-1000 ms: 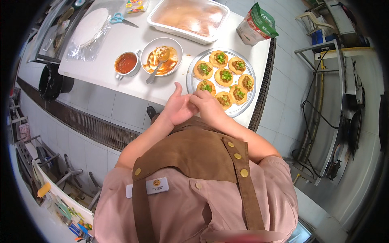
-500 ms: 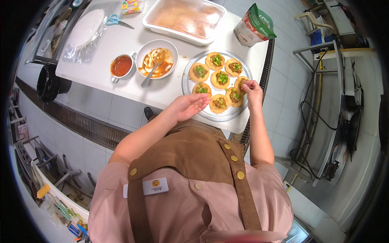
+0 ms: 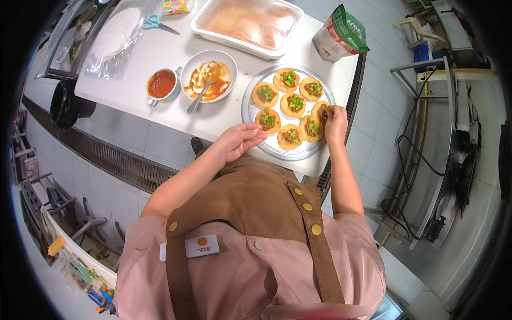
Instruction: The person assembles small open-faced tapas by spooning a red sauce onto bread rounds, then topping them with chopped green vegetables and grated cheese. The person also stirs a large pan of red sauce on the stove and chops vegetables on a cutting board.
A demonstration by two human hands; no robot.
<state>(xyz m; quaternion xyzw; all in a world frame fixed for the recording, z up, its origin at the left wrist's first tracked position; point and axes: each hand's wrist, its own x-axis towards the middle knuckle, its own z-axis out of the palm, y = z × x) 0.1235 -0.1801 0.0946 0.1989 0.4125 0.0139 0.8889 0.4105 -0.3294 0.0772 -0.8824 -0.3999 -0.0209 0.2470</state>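
Note:
A round metal tray (image 3: 248, 128) holds several small round flatbread bases, each topped with brown minced filling; most carry chopped green onion. My right hand (image 3: 336, 126) is over the tray's right rim, thumb and fingers pinched together at the rightmost topped base (image 3: 320, 110), which it partly covers. Whatever lies between those fingertips is too small or hidden to tell. My left hand (image 3: 240, 142) is half turned up at the tray's left edge, loosely curled with its fingers stretched toward the lower left topped base (image 3: 268, 121). Nothing shows clearly in its palm.
Left of the tray are a white bowl (image 3: 232, 69) with red-brown sauce and a spoon (image 3: 198, 100), and a cup of red sauce (image 3: 161, 85). Behind stand a lidded white tub (image 3: 256, 47) and a green-red pouch (image 3: 341, 36). Scissors (image 3: 154, 23) lie near bagged white rounds (image 3: 114, 34).
My left hand has drawn back slightly to the left, uncovering more of the lower left base. The right hand stays at the rightmost base, its fingers turned a little further down.

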